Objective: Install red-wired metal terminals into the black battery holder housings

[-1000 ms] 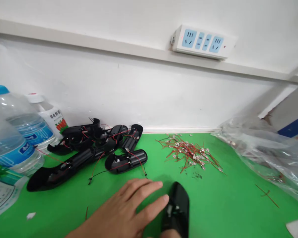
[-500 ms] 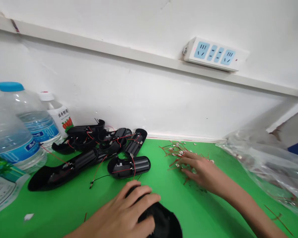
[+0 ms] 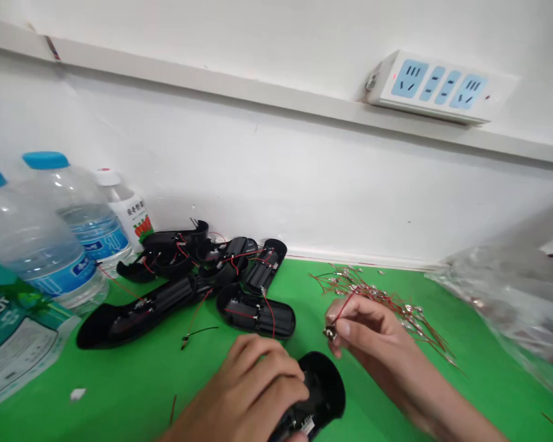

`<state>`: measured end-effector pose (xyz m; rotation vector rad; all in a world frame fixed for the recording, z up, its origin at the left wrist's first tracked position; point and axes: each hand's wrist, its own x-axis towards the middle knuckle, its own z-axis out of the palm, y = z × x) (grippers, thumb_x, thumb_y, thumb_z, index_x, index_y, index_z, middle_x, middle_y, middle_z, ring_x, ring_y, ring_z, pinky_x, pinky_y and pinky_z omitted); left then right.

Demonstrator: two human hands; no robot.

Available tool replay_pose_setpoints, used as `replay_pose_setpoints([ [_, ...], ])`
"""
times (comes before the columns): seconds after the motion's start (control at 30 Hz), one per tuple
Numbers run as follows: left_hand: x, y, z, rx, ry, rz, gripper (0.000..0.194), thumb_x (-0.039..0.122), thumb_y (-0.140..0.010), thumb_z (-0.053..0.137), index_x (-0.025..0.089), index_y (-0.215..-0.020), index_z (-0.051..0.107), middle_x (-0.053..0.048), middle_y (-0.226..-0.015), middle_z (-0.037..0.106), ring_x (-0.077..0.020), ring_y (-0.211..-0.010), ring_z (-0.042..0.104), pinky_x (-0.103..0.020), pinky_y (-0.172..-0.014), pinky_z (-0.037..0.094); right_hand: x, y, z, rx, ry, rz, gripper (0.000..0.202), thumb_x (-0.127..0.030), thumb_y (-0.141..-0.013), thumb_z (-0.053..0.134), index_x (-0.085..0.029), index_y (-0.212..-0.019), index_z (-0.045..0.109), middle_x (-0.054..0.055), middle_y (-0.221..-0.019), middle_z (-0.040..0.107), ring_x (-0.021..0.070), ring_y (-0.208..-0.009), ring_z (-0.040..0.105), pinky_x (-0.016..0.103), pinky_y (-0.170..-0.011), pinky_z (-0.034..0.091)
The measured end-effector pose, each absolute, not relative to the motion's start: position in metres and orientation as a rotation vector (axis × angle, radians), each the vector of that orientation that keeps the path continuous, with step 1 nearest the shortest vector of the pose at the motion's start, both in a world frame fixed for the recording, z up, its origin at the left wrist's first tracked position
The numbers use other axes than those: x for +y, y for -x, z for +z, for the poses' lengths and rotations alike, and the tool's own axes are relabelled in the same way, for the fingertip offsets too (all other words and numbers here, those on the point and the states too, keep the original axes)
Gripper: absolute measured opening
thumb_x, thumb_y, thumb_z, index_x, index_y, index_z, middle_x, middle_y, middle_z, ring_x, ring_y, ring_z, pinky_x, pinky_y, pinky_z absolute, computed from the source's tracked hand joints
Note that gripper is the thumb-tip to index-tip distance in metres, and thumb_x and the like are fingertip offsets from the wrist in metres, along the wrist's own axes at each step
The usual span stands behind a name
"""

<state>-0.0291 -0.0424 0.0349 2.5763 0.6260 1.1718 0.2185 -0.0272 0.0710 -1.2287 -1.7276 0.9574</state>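
White wall fills the back of my feed, with a pale rail running across it and a power strip with blue socket panels at the rail. Below it I have a green worktop. Near the bottom edge, the left hand is curled over a black casing and grips it; the casing's near part runs out of my view. Just to its right, the right hand pinches a small metal piece between thumb and fingers, a red wire rising from it; I see it held above the worktop, apart from the casing. Behind that hand I see a loose pile of metal clips on red wires. Left of the pile, near the wall, more black casings lie heaped together, some with red wires across them. Two water bottles with blue caps and a smaller bottle with a white cap stand at their left, with a green package in front. At the far right I make out a clear plastic bag, its contents too blurred for me to name
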Motion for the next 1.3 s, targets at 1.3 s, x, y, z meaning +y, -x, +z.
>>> replay_pose_setpoints([
  [1.3,-0.067,0.026,0.026,1.199,-2.757,0.694,0.054,0.025,-0.075,0.068,0.018,-0.126,0.054,-0.012,-0.118,0.072,-0.0319,-0.102,0.069,-0.039,-0.081,0.059,-0.061,-0.194,0.078,-1.807,1.346,1.129,0.052,-0.059,-0.106,0.050,-0.023,-0.069,0.045,-0.004,-0.065,0.038,0.0155,-0.061,0.039,0.027,-0.054,0.031],
])
